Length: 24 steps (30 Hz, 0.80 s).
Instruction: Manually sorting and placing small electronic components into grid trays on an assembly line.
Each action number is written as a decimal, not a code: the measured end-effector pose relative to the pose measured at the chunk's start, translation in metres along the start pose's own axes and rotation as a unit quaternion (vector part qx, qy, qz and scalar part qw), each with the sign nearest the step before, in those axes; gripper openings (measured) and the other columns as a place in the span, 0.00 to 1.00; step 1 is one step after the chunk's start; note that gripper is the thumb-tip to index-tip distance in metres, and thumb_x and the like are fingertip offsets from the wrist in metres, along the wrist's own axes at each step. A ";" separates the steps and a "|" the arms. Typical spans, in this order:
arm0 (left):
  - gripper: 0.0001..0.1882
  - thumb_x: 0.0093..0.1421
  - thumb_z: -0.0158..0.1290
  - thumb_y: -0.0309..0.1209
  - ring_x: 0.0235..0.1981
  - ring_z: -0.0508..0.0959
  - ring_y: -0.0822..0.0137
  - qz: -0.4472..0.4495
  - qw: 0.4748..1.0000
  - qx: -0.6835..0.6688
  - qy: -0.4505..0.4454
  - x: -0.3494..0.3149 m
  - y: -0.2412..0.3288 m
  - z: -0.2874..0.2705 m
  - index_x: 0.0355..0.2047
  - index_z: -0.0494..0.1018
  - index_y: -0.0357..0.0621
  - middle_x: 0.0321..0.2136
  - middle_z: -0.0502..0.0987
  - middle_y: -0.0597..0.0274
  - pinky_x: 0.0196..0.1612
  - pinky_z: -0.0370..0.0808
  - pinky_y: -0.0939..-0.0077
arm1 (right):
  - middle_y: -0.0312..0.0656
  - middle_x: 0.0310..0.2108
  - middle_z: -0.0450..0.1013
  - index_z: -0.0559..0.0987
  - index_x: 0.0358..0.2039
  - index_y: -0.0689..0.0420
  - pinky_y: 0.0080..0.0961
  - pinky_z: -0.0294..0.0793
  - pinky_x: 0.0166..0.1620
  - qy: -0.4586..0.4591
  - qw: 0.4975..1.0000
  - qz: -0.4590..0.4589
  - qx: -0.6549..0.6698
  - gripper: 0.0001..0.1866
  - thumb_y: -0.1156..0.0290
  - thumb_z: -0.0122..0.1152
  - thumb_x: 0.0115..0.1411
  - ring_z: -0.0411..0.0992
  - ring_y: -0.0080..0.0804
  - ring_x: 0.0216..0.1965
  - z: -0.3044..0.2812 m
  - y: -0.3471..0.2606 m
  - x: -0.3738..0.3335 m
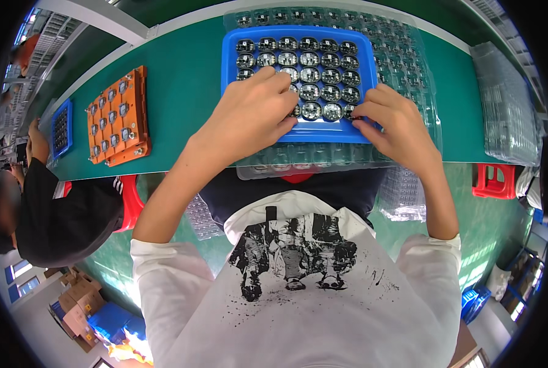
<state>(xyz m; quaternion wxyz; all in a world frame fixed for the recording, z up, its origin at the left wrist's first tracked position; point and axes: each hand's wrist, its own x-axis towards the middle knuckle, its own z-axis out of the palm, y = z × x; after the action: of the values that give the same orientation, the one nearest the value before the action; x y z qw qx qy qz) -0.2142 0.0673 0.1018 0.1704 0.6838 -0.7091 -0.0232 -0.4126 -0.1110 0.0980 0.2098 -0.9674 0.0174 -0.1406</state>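
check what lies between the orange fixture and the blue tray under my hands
Green tabletop, with your left forearm crossing over its near part, in the head view.

A red stool [493, 189] stands on green floor [491, 224] — light-streaked.

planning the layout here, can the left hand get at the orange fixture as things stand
Probably yes: the left hand is over the blue tray, and no object shows between that tray and the orange fixture to its left.
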 end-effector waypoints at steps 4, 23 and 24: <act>0.11 0.47 0.66 0.30 0.36 0.73 0.61 0.001 1.000 -0.001 0.012 0.001 0.002 0.000 0.25 0.73 0.41 0.28 0.70 0.63 0.34 0.74 0.66 | 0.41 0.25 0.69 0.79 0.28 0.61 0.31 0.69 0.31 0.042 0.998 0.024 0.051 0.06 0.78 0.67 0.49 0.69 0.36 0.28 -0.003 0.001 0.000; 0.09 0.51 0.64 0.22 0.20 0.74 0.66 -0.098 0.974 -0.167 0.119 -0.054 0.035 -0.024 0.27 0.73 0.38 0.21 0.74 0.59 0.22 0.71 0.71 | 0.29 0.23 0.70 0.79 0.35 0.61 0.15 0.61 0.26 0.198 0.943 0.247 0.101 0.08 0.70 0.61 0.63 0.62 0.13 0.23 -0.027 0.071 -0.024; 0.06 0.56 0.61 0.22 0.17 0.73 0.76 -0.192 0.913 -0.354 0.066 -0.056 0.057 -0.020 0.29 0.74 0.38 0.21 0.75 0.64 0.20 0.69 0.79 | 0.29 0.23 0.70 0.79 0.35 0.61 0.15 0.61 0.26 0.199 0.943 0.246 0.101 0.08 0.70 0.61 0.63 0.62 0.13 0.23 -0.030 0.087 -0.023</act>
<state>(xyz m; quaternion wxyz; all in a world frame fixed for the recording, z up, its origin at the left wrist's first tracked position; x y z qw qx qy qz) -0.2629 0.1299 0.1244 0.4400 0.7014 -0.4967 -0.2601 -0.4408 -0.1999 0.0820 0.3270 -0.8589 0.2823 -0.2751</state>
